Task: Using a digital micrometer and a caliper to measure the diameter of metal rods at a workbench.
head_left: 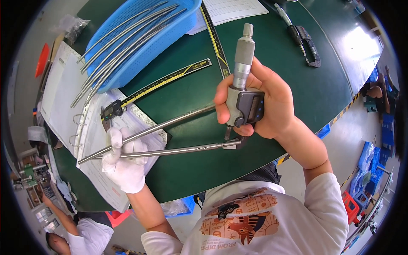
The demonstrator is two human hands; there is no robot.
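My left hand [124,165], in a white glove, is closed around two slim metal rods that spread apart toward the right. The upper rod [170,123] runs up to behind my right hand's fingers. The lower rod [182,150] has small holes near its right end, which lies at the jaws of a digital micrometer [250,108]; whether the jaws touch it I cannot tell. My bare right hand [276,97] grips the micrometer by its frame, thimble pointing up. A digital caliper [114,110] lies just beyond my left hand.
A blue perforated basket [148,53] holds several long metal rods at the far left. A second caliper's beam [216,42] and paper sheets [233,10] lie behind. Another micrometer [307,40] rests far right. An open ring binder [63,93] lies left; another person [87,236] sits lower left.
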